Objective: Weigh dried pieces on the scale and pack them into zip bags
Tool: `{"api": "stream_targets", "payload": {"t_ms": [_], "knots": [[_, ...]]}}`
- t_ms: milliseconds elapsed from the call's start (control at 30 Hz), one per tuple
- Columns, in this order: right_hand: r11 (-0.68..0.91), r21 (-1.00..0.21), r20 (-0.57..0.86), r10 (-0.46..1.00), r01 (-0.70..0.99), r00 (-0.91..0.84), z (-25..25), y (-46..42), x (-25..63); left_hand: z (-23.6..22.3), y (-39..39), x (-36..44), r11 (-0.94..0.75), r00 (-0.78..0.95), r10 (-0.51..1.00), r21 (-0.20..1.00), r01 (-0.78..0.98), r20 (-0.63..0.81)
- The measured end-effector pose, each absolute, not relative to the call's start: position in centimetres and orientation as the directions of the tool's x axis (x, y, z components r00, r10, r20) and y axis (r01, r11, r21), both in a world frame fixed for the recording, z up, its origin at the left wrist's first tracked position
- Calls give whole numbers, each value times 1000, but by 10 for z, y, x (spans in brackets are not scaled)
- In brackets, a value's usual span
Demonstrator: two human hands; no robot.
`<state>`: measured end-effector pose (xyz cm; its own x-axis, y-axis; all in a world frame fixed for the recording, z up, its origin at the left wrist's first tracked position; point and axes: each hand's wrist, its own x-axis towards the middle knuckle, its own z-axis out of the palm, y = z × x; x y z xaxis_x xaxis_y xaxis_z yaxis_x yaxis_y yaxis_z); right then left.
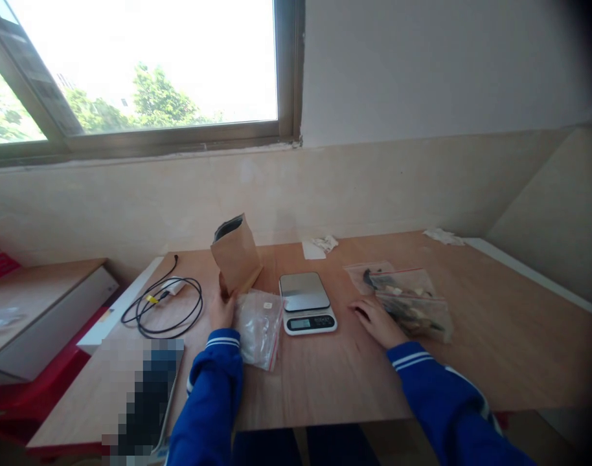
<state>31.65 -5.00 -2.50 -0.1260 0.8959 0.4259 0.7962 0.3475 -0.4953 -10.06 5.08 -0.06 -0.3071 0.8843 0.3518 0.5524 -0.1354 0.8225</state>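
Note:
My left hand (221,312) is closed on the lower left of a brown kraft paper bag (238,255). The bag is tilted, its dark mouth open towards the upper left. Beside that hand lies a clear zip bag (258,330) with a red strip and a small white label. A white digital kitchen scale (306,301) with a bare metal plate sits between my hands. To its right, my right hand (379,320) rests on the table with fingers somewhat apart, holding nothing. It is next to several clear zip bags (412,310) holding dark and tan dried pieces.
A black cable (199,310) lies coiled round a white adapter (173,285) at the left. Nearer me is a pixelated, dark flat object (150,395). Crumpled white paper (325,244) lies at the table's back edge, and more wrapping (443,237) at the back right.

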Motion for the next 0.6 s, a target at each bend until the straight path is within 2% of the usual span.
{"api": "stream_targets", "payload": {"t_ms": [100, 200, 267, 433, 600], "knots": [[314, -586, 418, 907, 747, -53, -15, -35, 300, -2, 50, -102, -88, -329, 886, 816, 571, 326], [345, -680, 410, 910, 647, -54, 1, -17, 269, 0, 49, -102, -163, -302, 881, 832, 530, 365], [386, -698, 427, 901, 603, -83, 10, -3, 247, 0, 49, -103, -210, -275, 887, 853, 478, 372], [417, -680, 452, 886, 603, -104, 32, 9, 212, -3, 50, -108, -287, -198, 901, 872, 397, 386], [603, -537, 722, 690, 590, -49, 88, -28, 189, -5, 50, -111, -271, -190, 905, 862, 429, 379]]}}
